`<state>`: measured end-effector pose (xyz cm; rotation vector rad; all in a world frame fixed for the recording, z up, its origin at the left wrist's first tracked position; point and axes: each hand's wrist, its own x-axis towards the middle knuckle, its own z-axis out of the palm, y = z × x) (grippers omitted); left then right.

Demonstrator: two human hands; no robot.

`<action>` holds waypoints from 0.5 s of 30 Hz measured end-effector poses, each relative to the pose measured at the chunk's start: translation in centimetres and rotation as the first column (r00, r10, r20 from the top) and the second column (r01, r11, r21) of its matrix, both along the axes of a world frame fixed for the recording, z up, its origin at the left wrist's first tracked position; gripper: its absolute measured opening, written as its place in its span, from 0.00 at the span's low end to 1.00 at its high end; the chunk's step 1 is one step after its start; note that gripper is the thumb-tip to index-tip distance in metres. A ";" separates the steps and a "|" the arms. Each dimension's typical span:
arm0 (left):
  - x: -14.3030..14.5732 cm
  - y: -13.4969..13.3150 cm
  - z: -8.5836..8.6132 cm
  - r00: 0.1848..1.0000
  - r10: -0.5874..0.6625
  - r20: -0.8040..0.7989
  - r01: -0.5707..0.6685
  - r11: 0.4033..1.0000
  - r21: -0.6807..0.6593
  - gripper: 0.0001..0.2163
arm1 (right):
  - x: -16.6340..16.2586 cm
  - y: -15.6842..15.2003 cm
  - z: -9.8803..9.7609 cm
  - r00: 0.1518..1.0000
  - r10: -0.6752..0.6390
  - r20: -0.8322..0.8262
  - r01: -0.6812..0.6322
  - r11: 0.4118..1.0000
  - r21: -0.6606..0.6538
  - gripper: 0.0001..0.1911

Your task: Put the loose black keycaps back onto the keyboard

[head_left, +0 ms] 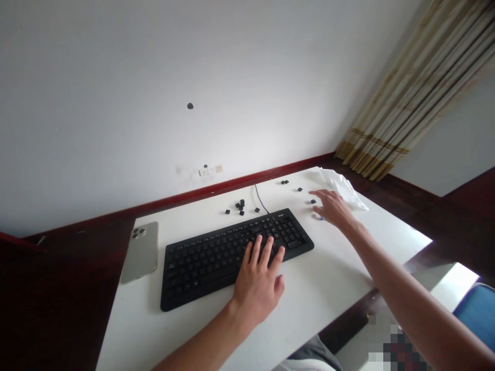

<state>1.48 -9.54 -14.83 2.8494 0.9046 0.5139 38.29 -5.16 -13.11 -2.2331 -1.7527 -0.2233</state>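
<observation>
Left hand (258, 281): fingers spread, empty, partly hiding keyboard (209, 263).
Right hand (333, 207): fingers parted near loose keycap (313, 201), empty.
Keyboard: black, corded.

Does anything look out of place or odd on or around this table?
Yes: what look like loose black keycaps lie scattered on the white table beyond the keyboard and near the right hand; keycaps normally sit on a keyboard. A dark mark also stands out on the pale wall.
</observation>
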 end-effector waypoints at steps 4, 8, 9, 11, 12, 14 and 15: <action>0.0 0.0 0.0 1.000 0.000 0.011 0.000 1.000 0.004 0.30 | -0.6 1.3 0.4 0.992 -0.001 -0.127 -0.010 0.996 -0.087 0.18; 0.0 0.0 0.1 1.000 -0.006 0.022 0.006 1.000 0.000 0.29 | -3.3 1.2 1.1 0.945 0.112 -0.308 -0.117 0.993 0.001 0.14; 0.0 0.0 0.2 1.000 -0.008 0.024 0.008 1.000 -0.001 0.29 | -4.3 0.9 1.4 0.909 0.192 -0.371 -0.180 0.981 0.066 0.15; 0.0 0.0 0.2 1.000 -0.010 0.029 0.010 1.000 0.000 0.29 | -6.5 0.1 2.2 0.850 0.317 -0.421 -0.281 0.948 0.147 0.18; 0.0 0.0 0.2 0.999 -0.010 0.032 0.010 1.000 0.001 0.29 | -7.6 -0.3 2.6 0.841 0.341 -0.421 -0.299 0.940 0.163 0.18; 0.0 0.0 0.3 0.999 -0.010 0.035 0.010 1.000 0.004 0.29 | -9.2 -1.1 3.3 0.838 0.364 -0.407 -0.321 0.931 0.172 0.19; 0.0 0.0 0.3 0.999 -0.010 0.033 0.010 1.000 0.005 0.29 | -9.7 -1.5 3.6 0.840 0.370 -0.397 -0.328 0.929 0.170 0.20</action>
